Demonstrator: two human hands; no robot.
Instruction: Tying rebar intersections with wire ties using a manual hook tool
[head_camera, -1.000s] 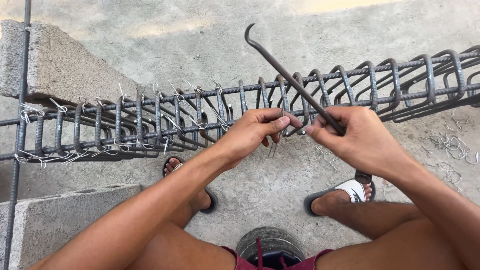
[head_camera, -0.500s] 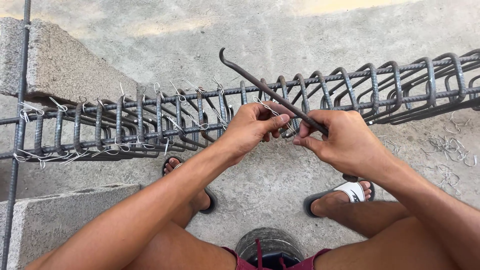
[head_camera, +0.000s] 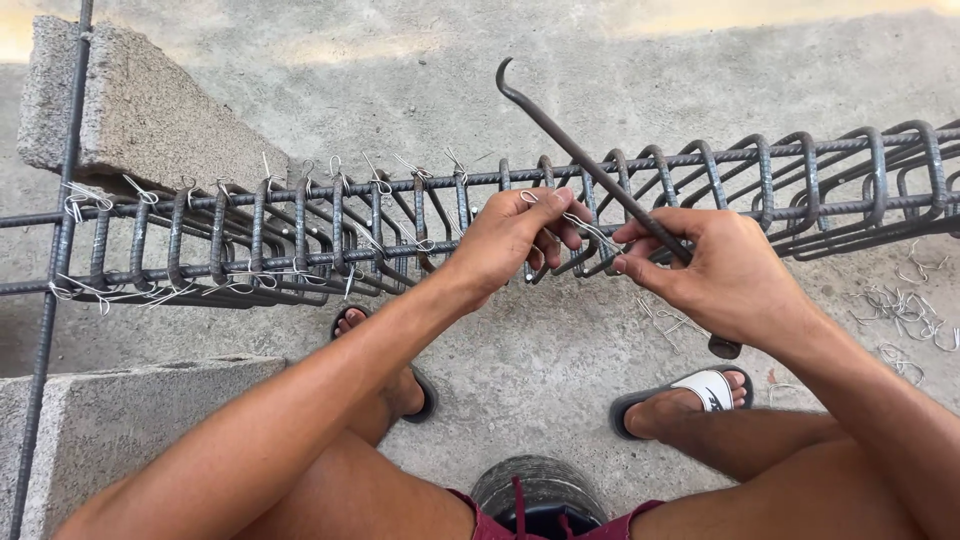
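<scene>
By the left hand (head_camera: 510, 240) a wire tie (head_camera: 585, 225) is pinched at the rebar cage (head_camera: 700, 185), while a hooked rod (head_camera: 580, 160), slanting up-left, is gripped by the right hand (head_camera: 715, 275).

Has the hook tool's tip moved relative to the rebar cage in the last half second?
Yes. The hook tool tip has swung up and right, away from the rebar cage top bar, held in the right hand.
</scene>
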